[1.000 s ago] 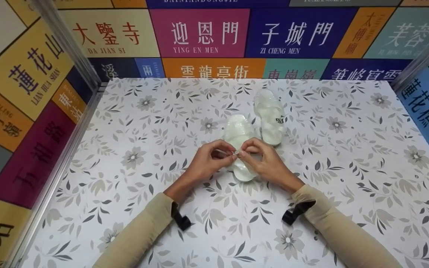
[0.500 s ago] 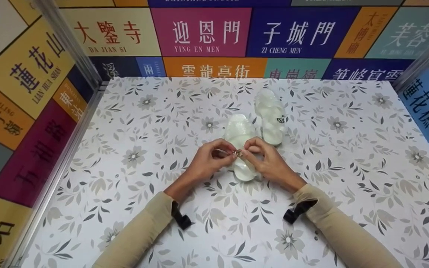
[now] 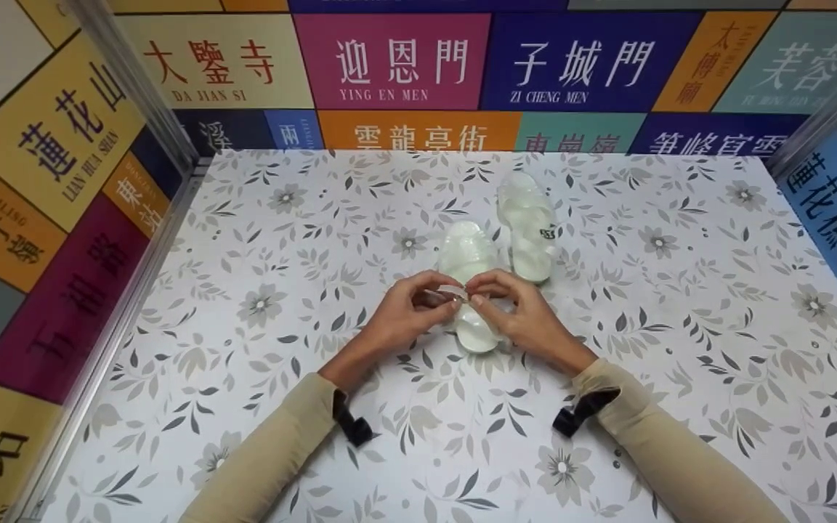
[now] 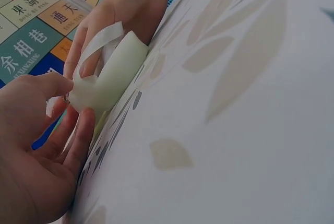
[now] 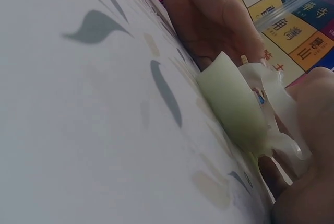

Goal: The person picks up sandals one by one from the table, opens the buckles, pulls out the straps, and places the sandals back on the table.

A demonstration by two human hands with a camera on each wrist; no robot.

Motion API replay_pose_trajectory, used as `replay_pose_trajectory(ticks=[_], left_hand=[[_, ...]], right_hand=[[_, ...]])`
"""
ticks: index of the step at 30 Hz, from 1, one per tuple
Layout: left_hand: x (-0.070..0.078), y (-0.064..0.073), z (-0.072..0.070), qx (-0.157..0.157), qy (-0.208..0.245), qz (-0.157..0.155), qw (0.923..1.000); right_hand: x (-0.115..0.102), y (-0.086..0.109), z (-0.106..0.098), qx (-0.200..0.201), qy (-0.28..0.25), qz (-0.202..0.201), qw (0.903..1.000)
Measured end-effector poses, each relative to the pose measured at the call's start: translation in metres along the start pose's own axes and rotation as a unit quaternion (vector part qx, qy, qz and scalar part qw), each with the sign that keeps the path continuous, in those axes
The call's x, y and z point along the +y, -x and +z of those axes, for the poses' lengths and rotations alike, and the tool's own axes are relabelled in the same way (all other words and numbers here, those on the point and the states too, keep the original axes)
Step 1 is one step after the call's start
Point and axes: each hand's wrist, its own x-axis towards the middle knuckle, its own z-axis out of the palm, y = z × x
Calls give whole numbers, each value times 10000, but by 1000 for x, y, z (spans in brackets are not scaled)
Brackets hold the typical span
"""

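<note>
A pale green, translucent sandal (image 3: 478, 335) lies sole down under both hands, its heel end nearer me. My left hand (image 3: 407, 309) pinches the sandal's strap from the left, thumb against fingers. From the right, my right hand (image 3: 524, 309) pinches the same strap, fingertips meeting the left ones above the sandal. A pale strap end (image 4: 99, 44) arches up loosely between the hands in the left wrist view. A small gold metal piece (image 5: 244, 59) shows by the left fingertips in the right wrist view. The fingers hide most of the fastening.
The matching sandal (image 3: 527, 225), with a dark mark on its strap, lies just beyond and to the right. A floral-patterned white table (image 3: 266, 436) spreads beneath. Colourful panels with lettering (image 3: 389, 65) stand along the back and sides.
The gold piece that showed between the fingertips half a second ago is now mostly covered, and a pale strap end arches by the left fingers. Both hands stay over the sandal.
</note>
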Motion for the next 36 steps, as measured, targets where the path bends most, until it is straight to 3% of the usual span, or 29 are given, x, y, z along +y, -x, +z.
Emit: replay_pose_trajectory(ticks=[6,10,18,28,36], left_hand=[[-1,4,0,-31,-194,154,9997],[-1,4,2,50,-257,223,9994],[0,2,5,191,-481,451,9976],[-1,1,7,257,-358,625,9971],[-1,1,10,783,-671,925,9904]], right_hand=[[2,2,-1,296,674,-210,9971],[1,3,-1,388,791,-250,9958],[3,2,0,434,715,-290,9961],[1,4,0,363,479,-160,9981],[2,2,0,351,347,-296,9983]])
